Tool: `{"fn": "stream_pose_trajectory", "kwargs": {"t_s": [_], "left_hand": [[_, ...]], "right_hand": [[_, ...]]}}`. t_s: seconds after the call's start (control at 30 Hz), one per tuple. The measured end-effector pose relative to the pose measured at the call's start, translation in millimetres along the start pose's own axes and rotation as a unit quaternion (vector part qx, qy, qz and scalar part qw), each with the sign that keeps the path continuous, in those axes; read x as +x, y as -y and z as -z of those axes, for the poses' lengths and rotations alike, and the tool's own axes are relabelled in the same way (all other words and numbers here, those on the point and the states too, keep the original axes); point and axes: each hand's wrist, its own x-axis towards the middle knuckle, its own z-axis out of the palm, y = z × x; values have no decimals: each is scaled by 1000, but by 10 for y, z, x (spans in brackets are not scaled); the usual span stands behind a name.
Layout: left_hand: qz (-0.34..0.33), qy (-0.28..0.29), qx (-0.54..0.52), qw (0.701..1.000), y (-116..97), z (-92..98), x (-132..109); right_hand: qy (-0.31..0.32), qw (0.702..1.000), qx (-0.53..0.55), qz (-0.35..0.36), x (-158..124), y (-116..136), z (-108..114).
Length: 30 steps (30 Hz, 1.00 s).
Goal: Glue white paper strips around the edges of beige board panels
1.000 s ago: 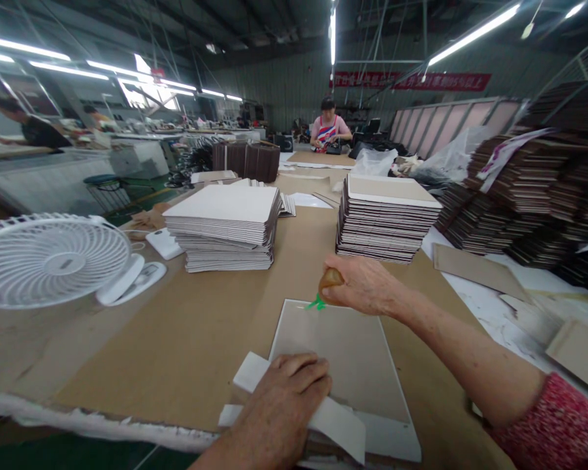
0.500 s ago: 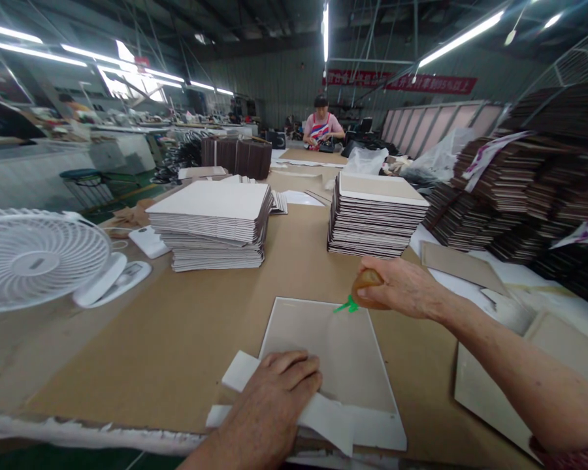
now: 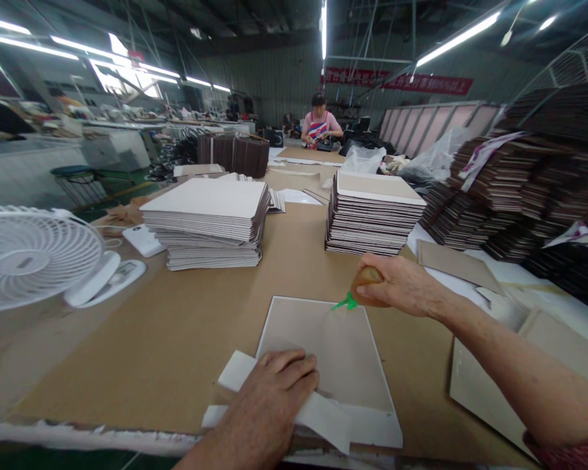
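A grey board with a white border [image 3: 343,352] lies flat before me on the brown table [image 3: 176,339]. My left hand [image 3: 269,398] rests on its near left corner, fingers flat and together, pressing white paper flaps [image 3: 323,418] down. My right hand [image 3: 402,284] is closed round a small amber glue bottle [image 3: 365,282]. The bottle's green nozzle [image 3: 345,303] touches the board's far edge near the right corner.
Two tall stacks of boards stand beyond: a white-topped stack [image 3: 208,222] at the left, a grey-topped stack [image 3: 372,212] at the right. A white fan [image 3: 34,258] sits far left. Dark piled boards [image 3: 529,189] fill the right side. A person [image 3: 318,127] works at the far end.
My right hand has carried the glue bottle along the board's far edge, from near the left part to the right corner. My left hand has stayed put.
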Motion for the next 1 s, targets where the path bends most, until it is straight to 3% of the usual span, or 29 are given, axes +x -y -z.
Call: {"fn": "stream_pose_trajectory", "kwargs": {"t_s": [0.13, 0.4, 0.63, 1.0], "left_hand": [[0, 1, -9, 1000, -5, 16, 11], [11, 15, -12, 1000, 8, 20, -5], [8, 17, -8, 1000, 10, 16, -7], [9, 15, -7, 1000, 9, 1, -6]], "right_hand": [[15, 1000, 10, -3, 8, 9, 29], [-14, 999, 20, 49, 132, 207, -100], [-6, 999, 13, 37, 196, 270, -80], [-48, 995, 9, 88, 379, 596, -270]]}}
